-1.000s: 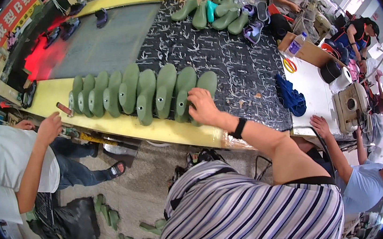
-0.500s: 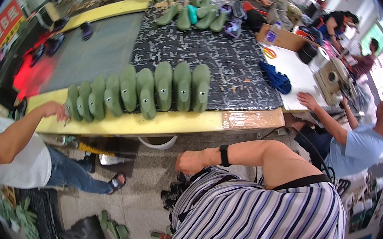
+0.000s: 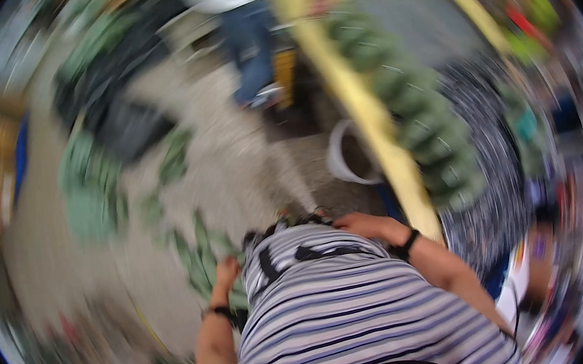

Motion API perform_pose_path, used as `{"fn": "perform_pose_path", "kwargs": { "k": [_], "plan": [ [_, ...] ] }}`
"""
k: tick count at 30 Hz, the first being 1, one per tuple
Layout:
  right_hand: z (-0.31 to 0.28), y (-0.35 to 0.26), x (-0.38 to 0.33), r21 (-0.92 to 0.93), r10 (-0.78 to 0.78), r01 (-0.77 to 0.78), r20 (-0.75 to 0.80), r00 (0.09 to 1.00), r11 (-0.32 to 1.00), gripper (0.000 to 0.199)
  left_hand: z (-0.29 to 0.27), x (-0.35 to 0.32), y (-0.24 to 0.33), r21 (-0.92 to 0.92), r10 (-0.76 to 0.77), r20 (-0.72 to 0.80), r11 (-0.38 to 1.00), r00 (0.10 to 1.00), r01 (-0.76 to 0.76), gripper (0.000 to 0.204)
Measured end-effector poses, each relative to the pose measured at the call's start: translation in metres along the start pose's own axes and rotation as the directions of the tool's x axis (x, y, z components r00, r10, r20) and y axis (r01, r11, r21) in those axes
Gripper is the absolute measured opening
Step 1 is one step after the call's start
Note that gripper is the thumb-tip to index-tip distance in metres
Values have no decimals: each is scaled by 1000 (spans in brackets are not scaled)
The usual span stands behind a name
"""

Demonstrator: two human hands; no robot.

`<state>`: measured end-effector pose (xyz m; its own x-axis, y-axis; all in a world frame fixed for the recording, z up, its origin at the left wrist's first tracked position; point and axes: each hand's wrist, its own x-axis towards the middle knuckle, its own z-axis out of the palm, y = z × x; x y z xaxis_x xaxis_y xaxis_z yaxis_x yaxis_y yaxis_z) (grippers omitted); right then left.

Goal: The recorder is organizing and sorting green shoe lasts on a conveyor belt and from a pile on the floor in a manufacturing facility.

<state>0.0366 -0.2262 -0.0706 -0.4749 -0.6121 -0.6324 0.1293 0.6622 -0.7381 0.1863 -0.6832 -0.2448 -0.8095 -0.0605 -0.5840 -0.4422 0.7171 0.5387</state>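
Motion smears the whole view. My left hand (image 3: pixel 228 272) hangs low beside my striped top, close to several green shoe lasts (image 3: pixel 202 253) lying on the floor; I make out no object in it. At my right front, my right hand (image 3: pixel 362 225) is held near my waist, beside the table's yellow edge (image 3: pixel 362 105). Its fingers are too blurred to read. A row of green shoe lasts (image 3: pixel 417 114) stands along that table, apart from both hands.
A white bucket (image 3: pixel 336 155) stands on the floor by the table. Beyond it is a person in jeans (image 3: pixel 247 47), with one hand near the row's far end. Black sheeting (image 3: pixel 131 132) and a pile of green pieces (image 3: pixel 90 212) lie on the floor to the left.
My view has swung left and down, so the table now runs along the right side. My left hand and forearm have come further into view; my right hand is near my waist.
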Motion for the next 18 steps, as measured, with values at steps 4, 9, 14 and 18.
{"fn": "perform_pose_path", "kwargs": {
  "k": [4,9,14,18],
  "plan": [
    [-13,31,5,-21,-17,21,175,984,1000,40,42,-56,52,-229,-277,-271,949,922,218,26],
    [-36,-2,16,-243,-76,145,272,959,959,34,127,-129,57,-101,-252,-175,966,952,237,31],
    [-44,-36,43,-366,-54,227,425,904,903,31,219,-145,37,-658,-561,-16,629,827,414,33],
    [-44,-64,66,-422,-34,248,454,890,872,32,176,-127,44,-387,-472,-187,842,862,377,25]
  ]
}}
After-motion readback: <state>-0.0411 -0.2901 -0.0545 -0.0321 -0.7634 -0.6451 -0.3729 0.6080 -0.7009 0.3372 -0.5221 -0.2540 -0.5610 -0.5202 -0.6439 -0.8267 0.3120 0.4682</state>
